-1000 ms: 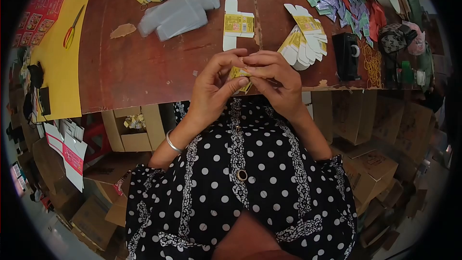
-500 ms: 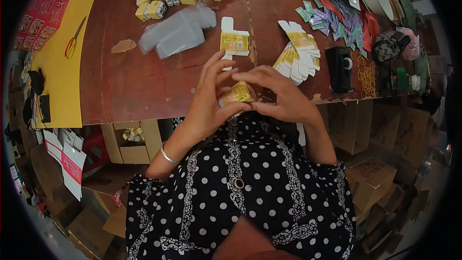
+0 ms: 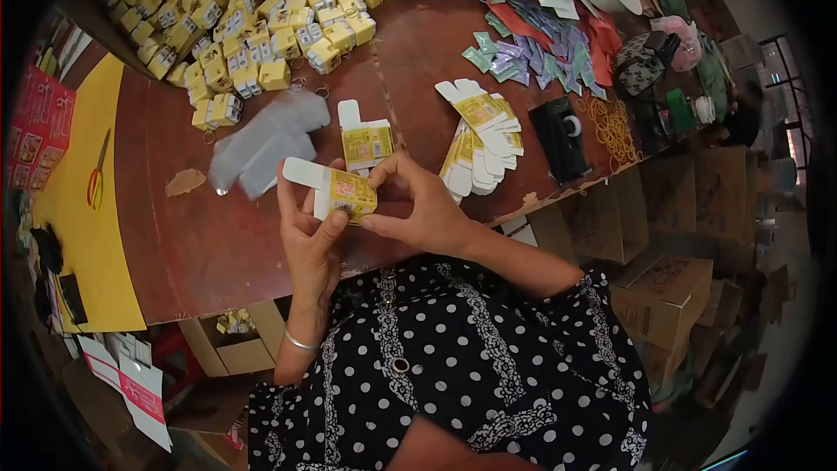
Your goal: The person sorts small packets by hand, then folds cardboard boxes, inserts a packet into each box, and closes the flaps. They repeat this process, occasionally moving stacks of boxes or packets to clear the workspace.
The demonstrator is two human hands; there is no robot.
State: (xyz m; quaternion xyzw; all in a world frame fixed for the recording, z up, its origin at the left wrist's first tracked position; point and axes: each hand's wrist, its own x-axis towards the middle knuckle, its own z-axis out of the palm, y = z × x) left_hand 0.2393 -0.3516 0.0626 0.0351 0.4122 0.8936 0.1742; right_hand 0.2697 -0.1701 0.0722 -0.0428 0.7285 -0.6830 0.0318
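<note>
Both hands hold a small yellow and white cardboard box (image 3: 351, 193) above the table's front edge. A white end flap stands out from the box on the left. My left hand (image 3: 307, 240) grips its left end, thumb on the near face and fingers behind. With thumb and forefinger, my right hand (image 3: 420, 212) pinches the right end. Just beyond lies a flat yellow carton (image 3: 367, 143) with white flaps. Farther right is a fanned pile of folded cartons (image 3: 481, 135). A stack of clear plastic sleeves (image 3: 272, 144) lies to the left.
Many small yellow and white keyring blocks (image 3: 279, 35) cover the far left of the red-brown table (image 3: 192, 244). Scissors (image 3: 98, 176) rest on a yellow sheet. At the right are purple and green sachets (image 3: 540, 61), a black tape dispenser (image 3: 558, 141) and rubber bands (image 3: 610, 131).
The box has been turned, so its printed face and extended white flap now show. My hands still hold it. The head view has shifted, showing more of the keyring blocks.
</note>
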